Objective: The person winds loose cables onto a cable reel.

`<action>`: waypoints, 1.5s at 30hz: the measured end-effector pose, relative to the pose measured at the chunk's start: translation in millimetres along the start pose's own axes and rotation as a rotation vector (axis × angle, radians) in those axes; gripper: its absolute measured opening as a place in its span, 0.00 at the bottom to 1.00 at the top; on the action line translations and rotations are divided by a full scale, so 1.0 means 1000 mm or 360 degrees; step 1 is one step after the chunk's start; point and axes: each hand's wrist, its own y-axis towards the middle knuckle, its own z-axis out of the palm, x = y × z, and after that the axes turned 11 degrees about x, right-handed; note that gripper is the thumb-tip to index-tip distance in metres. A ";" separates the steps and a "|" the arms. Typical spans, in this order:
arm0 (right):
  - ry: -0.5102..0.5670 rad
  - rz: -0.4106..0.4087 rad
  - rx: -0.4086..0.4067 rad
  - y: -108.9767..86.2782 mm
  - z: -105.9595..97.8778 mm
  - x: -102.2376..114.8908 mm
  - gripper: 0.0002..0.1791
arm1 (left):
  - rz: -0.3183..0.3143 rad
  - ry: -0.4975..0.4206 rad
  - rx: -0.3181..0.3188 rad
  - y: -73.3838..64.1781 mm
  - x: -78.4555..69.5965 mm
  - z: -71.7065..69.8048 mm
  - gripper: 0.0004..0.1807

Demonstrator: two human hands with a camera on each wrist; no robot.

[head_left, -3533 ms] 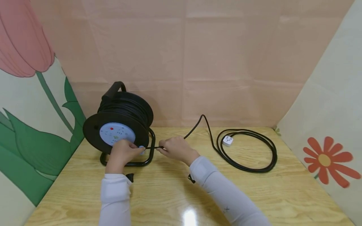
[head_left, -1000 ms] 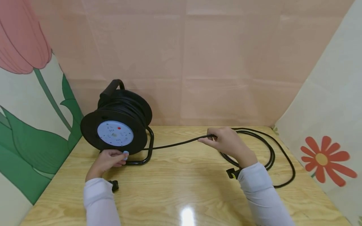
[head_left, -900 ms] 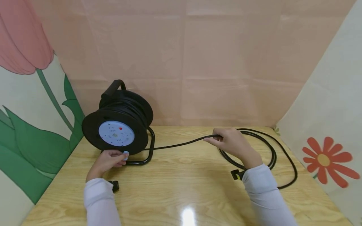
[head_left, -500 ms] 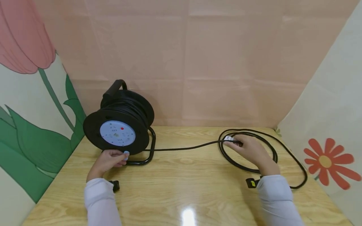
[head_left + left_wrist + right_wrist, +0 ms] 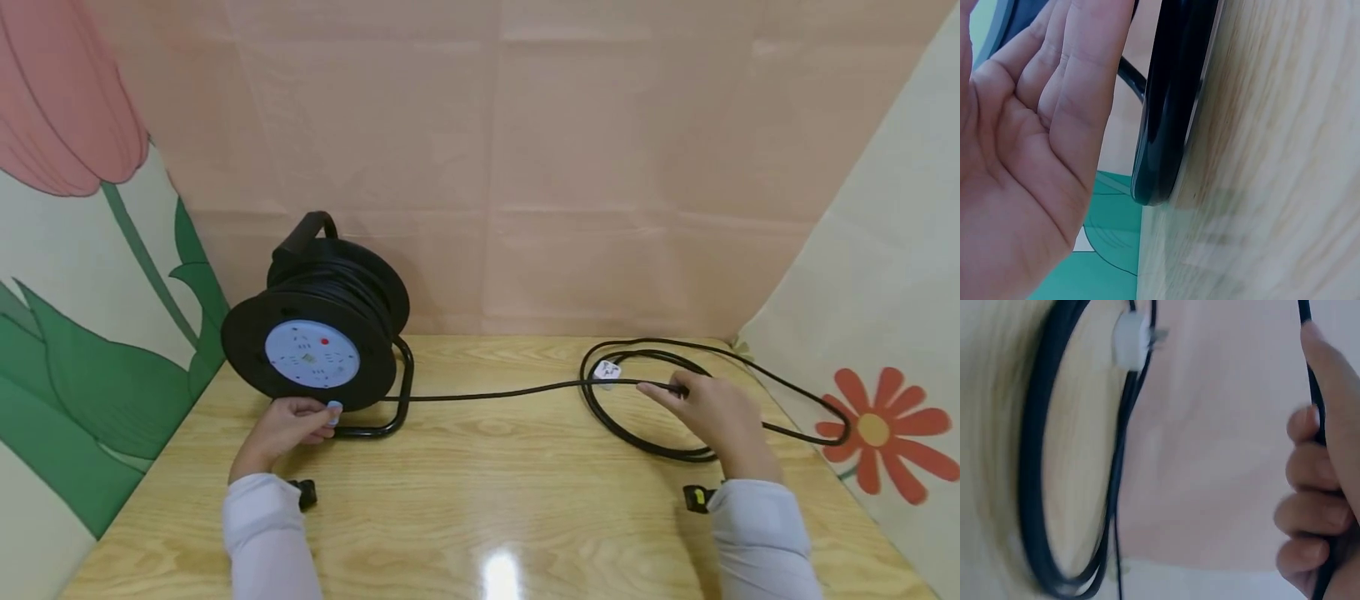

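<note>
A black cable reel (image 5: 243,354) with a pale blue socket panel (image 5: 312,354) stands at the left of the table. My left hand (image 5: 281,433) is at the reel's lower edge, thumb and fingers pinching its small light blue knob (image 5: 334,412). In the left wrist view the knob is out of sight. From the reel a black cable (image 5: 495,394) runs right, fairly straight, to my right hand (image 5: 727,417). Fingers (image 5: 1310,512) curl around the cable in the right wrist view. Beneath that hand lies a cable coil (image 5: 611,425) with a white plug (image 5: 606,372).
The reel's black tube stand (image 5: 375,432) rests on the wooden table (image 5: 465,500). A loop of cable (image 5: 840,433) reaches past the table's right edge. Behind is a pink backdrop (image 5: 487,167); printed panels flank both sides.
The right hand has moved far right, drawing the cable out straight from the reel. The knob has gone from the reel's right to its bottom with the left hand, then stayed there.
</note>
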 end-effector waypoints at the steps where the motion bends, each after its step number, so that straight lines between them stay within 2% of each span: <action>1: -0.0024 0.0047 -0.0035 -0.001 0.002 -0.004 0.31 | -0.0001 -0.0006 -0.0004 0.000 0.000 0.001 0.23; 3: -0.0081 0.0134 -0.0138 -0.003 0.005 -0.012 0.31 | 0.0005 -0.0001 0.0003 0.000 0.001 0.001 0.24; 6: -0.0165 0.0155 -0.0422 -0.004 0.010 -0.026 0.35 | 0.0014 -0.0010 -0.0001 0.000 0.002 0.000 0.24; 9: -0.0234 0.0060 -0.0737 -0.007 0.014 -0.043 0.39 | 0.0012 0.0010 -0.0008 -0.002 0.003 -0.002 0.25; 10: -0.0263 0.0022 -0.0802 -0.009 0.014 -0.050 0.41 | 0.0006 0.0010 -0.0018 -0.003 0.003 -0.003 0.25; 12: -0.0270 0.0006 -0.0831 -0.013 0.013 -0.061 0.41 | -0.0008 0.0009 -0.0032 -0.004 0.004 -0.004 0.26; 14: -0.0269 0.0003 -0.0794 -0.017 0.011 -0.071 0.41 | -0.0013 0.0001 -0.0035 -0.004 0.005 -0.004 0.27; 17: -0.0125 0.0046 -0.0639 -0.022 0.007 -0.086 0.36 | -0.0023 0.0014 -0.0049 -0.006 0.004 -0.003 0.28; 21: 0.0019 0.0040 -0.0626 -0.029 0.008 -0.109 0.29 | -0.0032 0.0032 -0.0068 -0.007 0.003 -0.003 0.27; 24: 0.0095 0.0014 -0.0654 -0.032 0.011 -0.118 0.27 | -0.0031 0.0031 -0.0083 -0.008 0.003 -0.004 0.27; 26: 0.0143 0.0025 -0.0620 -0.033 0.013 -0.119 0.27 | -0.0031 0.0041 -0.0090 -0.008 0.002 -0.004 0.27; 34: 0.0253 0.0241 -0.0286 -0.037 0.012 -0.112 0.28 | -0.0061 0.0067 -0.0161 -0.011 0.001 -0.006 0.27; 41: 0.0206 0.0286 -0.0249 -0.032 0.008 -0.101 0.24 | -0.0077 0.0124 -0.0224 -0.013 0.001 -0.010 0.29; 45: 0.0132 0.0263 -0.0381 -0.027 0.008 -0.093 0.24 | -0.0076 0.0111 -0.0253 -0.015 0.004 -0.012 0.28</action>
